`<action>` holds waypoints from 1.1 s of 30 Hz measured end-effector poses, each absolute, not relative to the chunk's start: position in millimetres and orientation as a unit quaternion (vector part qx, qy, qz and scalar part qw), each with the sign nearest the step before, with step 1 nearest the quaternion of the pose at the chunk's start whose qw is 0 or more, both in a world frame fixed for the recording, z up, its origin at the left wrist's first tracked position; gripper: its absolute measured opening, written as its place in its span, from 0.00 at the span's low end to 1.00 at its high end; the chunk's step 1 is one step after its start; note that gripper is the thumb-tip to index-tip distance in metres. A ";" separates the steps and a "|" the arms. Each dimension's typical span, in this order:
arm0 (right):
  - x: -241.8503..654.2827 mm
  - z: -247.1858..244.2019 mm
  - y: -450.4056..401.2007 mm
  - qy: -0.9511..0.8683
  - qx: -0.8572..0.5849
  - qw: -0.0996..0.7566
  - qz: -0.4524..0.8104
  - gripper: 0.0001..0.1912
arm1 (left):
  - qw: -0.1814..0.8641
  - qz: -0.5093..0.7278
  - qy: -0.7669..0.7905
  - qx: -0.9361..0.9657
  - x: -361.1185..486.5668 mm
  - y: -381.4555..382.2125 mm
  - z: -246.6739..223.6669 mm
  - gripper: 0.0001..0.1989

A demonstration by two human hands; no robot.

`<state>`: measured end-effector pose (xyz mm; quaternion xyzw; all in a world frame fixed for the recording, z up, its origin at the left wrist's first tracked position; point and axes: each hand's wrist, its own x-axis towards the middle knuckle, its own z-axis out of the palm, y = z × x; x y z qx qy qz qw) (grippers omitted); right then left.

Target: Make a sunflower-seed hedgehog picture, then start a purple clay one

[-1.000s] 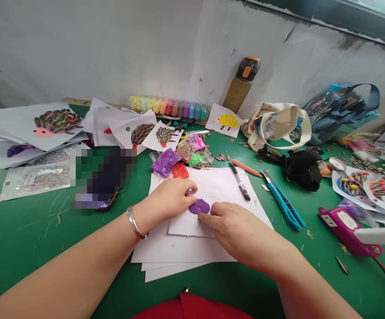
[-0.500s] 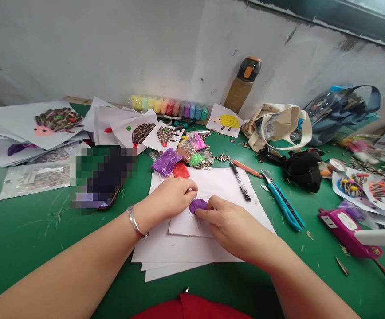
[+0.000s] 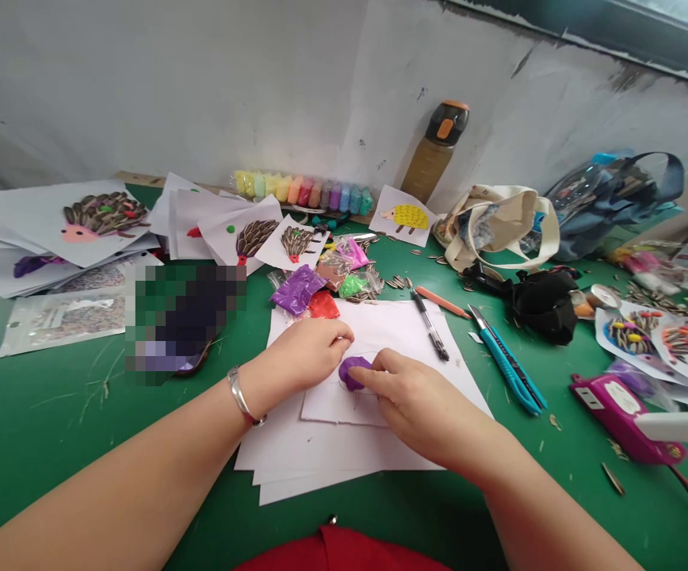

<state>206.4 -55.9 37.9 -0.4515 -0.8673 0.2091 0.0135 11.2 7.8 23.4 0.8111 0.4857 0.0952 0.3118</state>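
Observation:
Pressed onto a small white sheet [image 3: 326,408] is a flattened lump of purple modelling clay [image 3: 349,371], lying over faint pencil lines. The outstretched index finger of my right hand [image 3: 412,392] pushes on its right side, while the other fingers curl under. At the sheet's upper left rests my left hand [image 3: 305,349], fingers curled in, with nothing visible in them; it is apart from the clay. Larger white sheets [image 3: 284,458] lie underneath. Just beyond my left hand are an opened purple clay packet [image 3: 298,290] and a red one [image 3: 323,304].
A pen [image 3: 430,327] and blue utility knife [image 3: 507,361] lie to the right, near a magenta device [image 3: 623,416]. At left are a blurred-out phone [image 3: 193,325] and hedgehog pictures [image 3: 103,218]. A bottle [image 3: 436,151], cloth bag [image 3: 492,226] and clay packets [image 3: 302,192] stand behind.
My right index finger has shifted slightly up onto the purple clay and covers more of its right side. My left hand has hardly moved.

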 end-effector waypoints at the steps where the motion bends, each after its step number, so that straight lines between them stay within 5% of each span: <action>1: 205.0 36.1 -56.0 -0.872 -0.449 0.006 0.196 0.22 | 0.312 0.095 0.486 0.811 11.2 7.9 23.4 0.15; 10: 198.3 36.7 -61.9 -0.903 -0.407 -0.011 0.140 0.14 | 0.312 0.095 0.493 0.807 11.5 6.6 25.0 0.14; 33: 197.6 36.5 -55.7 -0.881 -0.437 0.031 0.176 0.19 | 0.315 0.099 0.490 0.807 10.7 7.4 22.5 0.15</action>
